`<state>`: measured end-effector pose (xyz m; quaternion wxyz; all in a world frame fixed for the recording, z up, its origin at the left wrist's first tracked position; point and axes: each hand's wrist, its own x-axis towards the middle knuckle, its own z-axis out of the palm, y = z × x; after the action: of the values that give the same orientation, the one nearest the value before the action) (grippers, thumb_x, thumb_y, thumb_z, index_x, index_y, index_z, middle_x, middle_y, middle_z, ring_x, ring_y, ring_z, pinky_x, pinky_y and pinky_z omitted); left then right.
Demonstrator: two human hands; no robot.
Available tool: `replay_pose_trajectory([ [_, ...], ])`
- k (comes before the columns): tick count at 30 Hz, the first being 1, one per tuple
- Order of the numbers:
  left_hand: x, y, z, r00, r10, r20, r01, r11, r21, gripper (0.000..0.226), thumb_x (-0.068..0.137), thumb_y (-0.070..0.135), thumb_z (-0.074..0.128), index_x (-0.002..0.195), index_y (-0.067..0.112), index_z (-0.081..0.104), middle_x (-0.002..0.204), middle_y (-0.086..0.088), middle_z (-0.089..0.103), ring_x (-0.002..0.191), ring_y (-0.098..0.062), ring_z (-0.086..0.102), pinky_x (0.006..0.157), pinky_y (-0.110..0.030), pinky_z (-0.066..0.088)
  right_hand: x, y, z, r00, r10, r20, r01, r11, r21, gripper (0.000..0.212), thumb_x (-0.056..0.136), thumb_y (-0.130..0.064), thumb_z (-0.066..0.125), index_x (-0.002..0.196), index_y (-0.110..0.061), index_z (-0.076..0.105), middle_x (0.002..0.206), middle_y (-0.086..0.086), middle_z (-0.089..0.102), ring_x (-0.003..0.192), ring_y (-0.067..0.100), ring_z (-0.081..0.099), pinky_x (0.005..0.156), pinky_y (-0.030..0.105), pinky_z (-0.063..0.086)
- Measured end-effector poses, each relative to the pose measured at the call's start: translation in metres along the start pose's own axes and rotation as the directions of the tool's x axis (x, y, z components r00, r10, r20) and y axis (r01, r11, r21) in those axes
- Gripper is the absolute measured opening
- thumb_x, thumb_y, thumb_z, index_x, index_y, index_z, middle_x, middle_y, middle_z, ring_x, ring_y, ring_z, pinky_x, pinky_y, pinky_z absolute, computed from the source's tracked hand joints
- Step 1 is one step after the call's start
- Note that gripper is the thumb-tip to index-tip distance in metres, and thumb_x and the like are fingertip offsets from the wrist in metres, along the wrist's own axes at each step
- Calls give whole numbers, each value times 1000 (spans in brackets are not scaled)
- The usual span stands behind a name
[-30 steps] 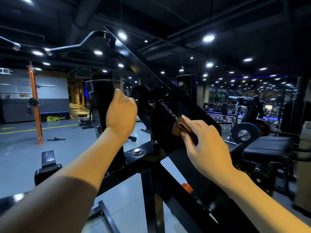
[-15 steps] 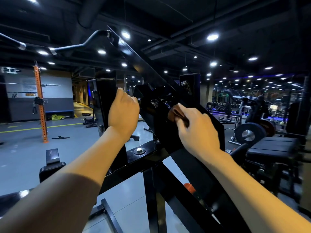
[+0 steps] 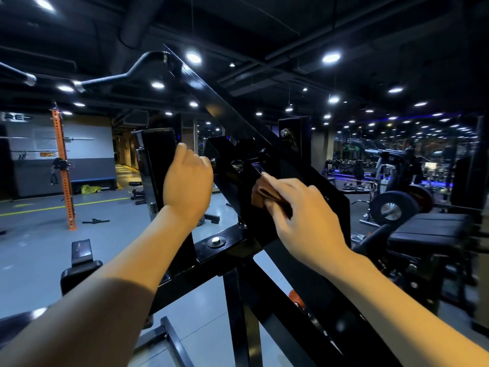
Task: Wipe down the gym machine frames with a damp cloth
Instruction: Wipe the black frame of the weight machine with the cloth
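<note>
My right hand (image 3: 304, 215) pinches the cloth (image 3: 260, 193) against the slanted beam (image 3: 238, 117), which runs up-left to down-right, while my left hand (image 3: 188, 181) grips the upright plate (image 3: 156, 154) beside it.

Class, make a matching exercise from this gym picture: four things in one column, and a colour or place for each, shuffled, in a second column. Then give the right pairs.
1 cloth
2 left hand
3 upright rack post
4 weight plate

A orange, far left
B brown, under the right hand
C black, right background
D gripping the black frame plate

Pairs: 1-B, 2-D, 3-A, 4-C
</note>
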<state>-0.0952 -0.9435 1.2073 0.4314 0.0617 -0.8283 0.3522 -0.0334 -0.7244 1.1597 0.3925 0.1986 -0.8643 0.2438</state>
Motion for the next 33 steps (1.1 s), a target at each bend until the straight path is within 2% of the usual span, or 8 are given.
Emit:
replay_pose_trajectory([
  [5,0,-2,0,1000,-7,-21,7,1000,2,12,88,19,40,81,19,50,68,2,49,79,-18,55,113,-37,34,29,3,5,984,160,-76,-161,987,-8,52,106,-35,50,157,-37,42,140,-17,54,117,22,48,76,35,42],
  [10,2,-1,1,998,7,-60,-6,1000,9,23,83,13,26,79,19,48,68,2,46,79,-19,55,114,-38,33,8,-8,3,999,-33,-10,32,998,-56,54,106,-37,51,157,-44,36,140,-25,49,108,12,43,66,22,41],
  [15,0,0,1,999,-4,-36,4,1000,6,14,87,14,39,78,19,49,67,2,46,76,-19,54,112,-37,35,26,8,6,989,129,-69,-129,992,1,52,105,-35,50,157,-37,42,139,-15,55,107,15,43,75,33,40],
  [20,-1,-1,2,999,5,-32,-5,1000,-1,19,86,13,30,79,18,48,68,2,48,77,-19,54,113,-38,34,28,-8,10,1000,11,-27,-11,1000,5,52,106,-37,53,156,-43,41,141,-24,52,112,15,46,73,33,45],
  [23,-1,-1,0,999,4,-39,-4,1000,11,22,83,13,26,79,17,47,68,2,48,77,-20,53,113,-38,34,22,12,7,998,39,-53,-38,999,20,51,104,-38,54,154,-42,45,135,-22,56,109,18,53,73,37,49],
  [26,0,-1,1,999,4,-33,-3,1000,17,16,87,13,34,79,18,47,67,1,48,76,-19,53,112,-38,34,47,2,13,987,142,-75,-138,989,53,51,105,-35,52,155,-38,44,138,-16,57,112,20,49,78,37,44],
  [29,0,-1,1,1000,-4,8,4,1000,16,13,91,17,42,80,18,49,68,1,49,75,-20,53,110,-39,33,42,-22,16,999,10,-40,-10,1000,-13,54,105,-35,53,156,-42,40,140,-23,53,115,17,46,74,35,47],
  [33,-1,0,0,1000,4,-2,-4,1000,4,23,84,12,26,81,17,48,70,0,51,79,-21,55,113,-39,33,18,-7,12,1000,-1,-30,1,1000,10,51,103,-38,54,153,-44,44,132,-24,55,107,13,51,74,38,55],
])
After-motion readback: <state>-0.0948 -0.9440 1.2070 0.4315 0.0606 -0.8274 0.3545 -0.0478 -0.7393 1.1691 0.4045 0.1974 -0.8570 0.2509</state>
